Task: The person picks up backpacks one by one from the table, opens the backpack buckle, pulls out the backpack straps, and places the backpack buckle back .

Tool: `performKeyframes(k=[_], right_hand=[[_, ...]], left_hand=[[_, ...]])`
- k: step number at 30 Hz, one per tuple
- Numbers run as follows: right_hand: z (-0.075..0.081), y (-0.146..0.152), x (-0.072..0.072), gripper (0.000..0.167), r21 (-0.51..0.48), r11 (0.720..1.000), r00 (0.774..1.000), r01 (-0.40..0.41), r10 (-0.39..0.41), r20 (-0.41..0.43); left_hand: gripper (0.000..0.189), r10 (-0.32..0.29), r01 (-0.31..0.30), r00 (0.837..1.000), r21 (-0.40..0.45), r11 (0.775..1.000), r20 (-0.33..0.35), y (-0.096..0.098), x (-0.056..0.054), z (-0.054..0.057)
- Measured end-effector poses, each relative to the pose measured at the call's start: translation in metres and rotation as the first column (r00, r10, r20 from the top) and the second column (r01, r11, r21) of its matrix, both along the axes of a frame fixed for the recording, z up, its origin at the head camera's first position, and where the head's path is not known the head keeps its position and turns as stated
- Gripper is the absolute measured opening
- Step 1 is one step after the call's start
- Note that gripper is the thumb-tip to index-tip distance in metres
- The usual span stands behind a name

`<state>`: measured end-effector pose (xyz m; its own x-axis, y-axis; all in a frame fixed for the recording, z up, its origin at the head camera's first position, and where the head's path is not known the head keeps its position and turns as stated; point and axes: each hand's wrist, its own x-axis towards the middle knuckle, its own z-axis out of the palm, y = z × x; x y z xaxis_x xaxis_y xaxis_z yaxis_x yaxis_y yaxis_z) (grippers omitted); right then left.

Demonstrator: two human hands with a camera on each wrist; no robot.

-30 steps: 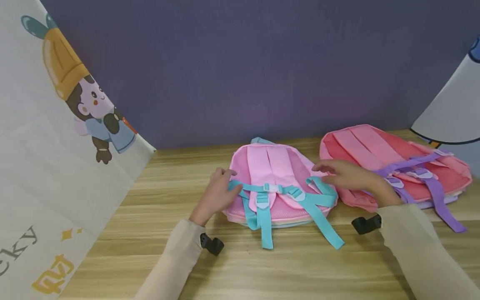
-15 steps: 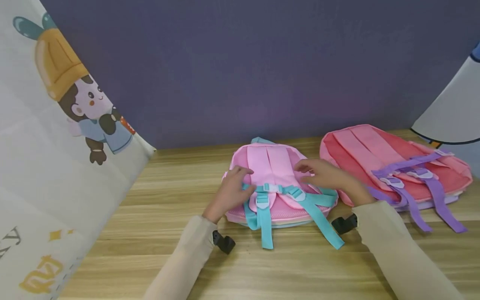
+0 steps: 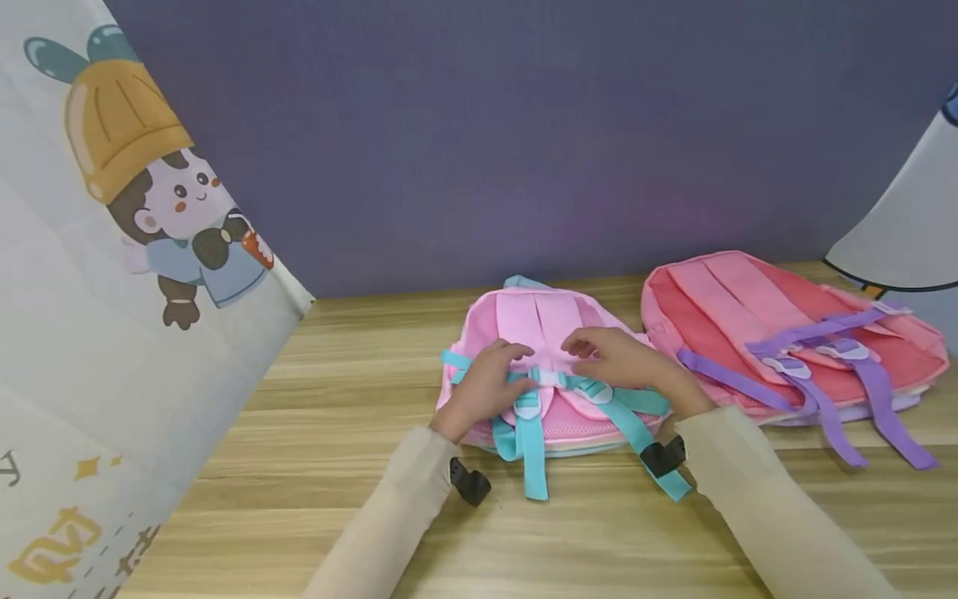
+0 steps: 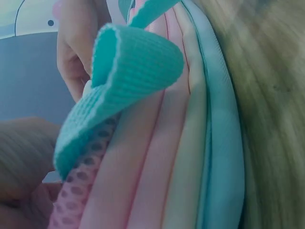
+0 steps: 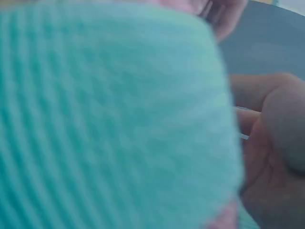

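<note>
A small pink backpack [image 3: 595, 314] lies with its back panel up on the wooden table. A white buckle [image 3: 550, 377] joins its turquoise chest strap across the shoulder straps. Just left of the buckle hovers my left hand [image 3: 486, 384], fingers loosely bent. My right hand [image 3: 624, 359] is at the right, fingertips close over the shoulder straps. Neither hand grips anything. In the left wrist view, a turquoise webbing strap [image 4: 138, 59] curls over the pastel side panels [image 4: 186, 157]. Blurred turquoise webbing [image 5: 109, 114] covers much of the right wrist view, partly hiding the right hand [image 5: 276, 148].
A coral-pink backpack [image 3: 692, 299] with purple straps [image 3: 894, 416] lies close to the right. Behind the table [image 3: 359, 358] stands a dark wall panel [image 3: 479, 150]. A printed white sheet [image 3: 67, 349] hangs at the left.
Both hands have moved inward over the pink backpack, the left one rightward and the right one leftward. The gap between them at the buckle is narrower. The backpacks stay in place.
</note>
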<state>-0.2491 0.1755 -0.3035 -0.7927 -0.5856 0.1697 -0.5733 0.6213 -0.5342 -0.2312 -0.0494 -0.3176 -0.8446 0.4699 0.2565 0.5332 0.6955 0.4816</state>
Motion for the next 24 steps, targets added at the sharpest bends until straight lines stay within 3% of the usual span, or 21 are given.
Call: performKeyframes(k=[7,14,24], right_hand=[[-0.006,-0.01,-0.002,0.03,0.01,1.0,1.0,-0.023,0.023,0.008],[-0.013,-0.019,-0.004,0.03,0.019,1.0,1.0,-0.021,0.021,-0.021],[-0.023,-0.032,0.0,0.015,-0.016,0.996,0.994,0.09,-0.091,-0.053]], left_hand=[[0.033,0.023,-0.022,0.999,-0.03,0.999,0.038,0.007,-0.003,0.0],[0.022,0.032,-0.032,0.999,-0.053,0.998,-0.013,0.009,-0.006,-0.005],[0.022,0.046,-0.048,0.997,-0.038,0.998,-0.065,0.007,-0.004,-0.009]])
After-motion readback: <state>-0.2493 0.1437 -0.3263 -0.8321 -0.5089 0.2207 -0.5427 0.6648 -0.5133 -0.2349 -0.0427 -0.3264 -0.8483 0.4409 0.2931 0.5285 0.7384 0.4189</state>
